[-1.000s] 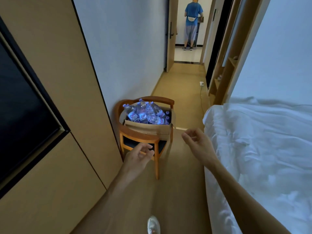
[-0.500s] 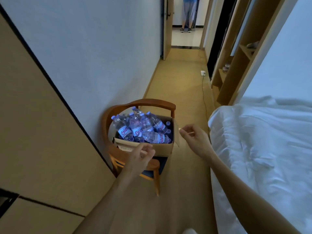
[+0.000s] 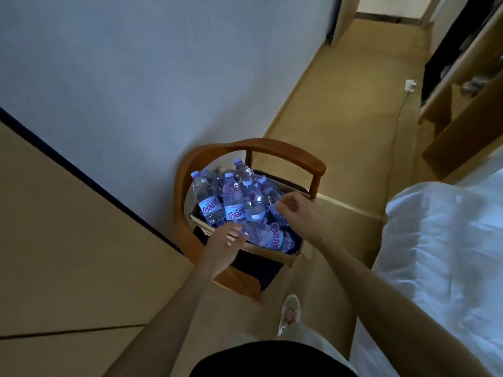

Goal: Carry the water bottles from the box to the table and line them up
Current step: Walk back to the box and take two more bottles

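Head view: on the left the left hand (image 3: pixel 226 242), fingers loosely spread and holding nothing, has come right up to the near edge of the box (image 3: pixel 268 253), which sits on the wooden chair (image 3: pixel 285 153) against the wall, piled with water bottles (image 3: pixel 236 202). To the right, the right hand (image 3: pixel 295 210), loosely curled and empty, now hangs over the pile where a second ago both were well short, so the first pick looks imminent; no table is in sight, and the bed (image 3: pixel 441 240) lies right.

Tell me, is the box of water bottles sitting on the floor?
No, the cardboard box full of water bottles sits on the seat of a wooden chair beside the wall.
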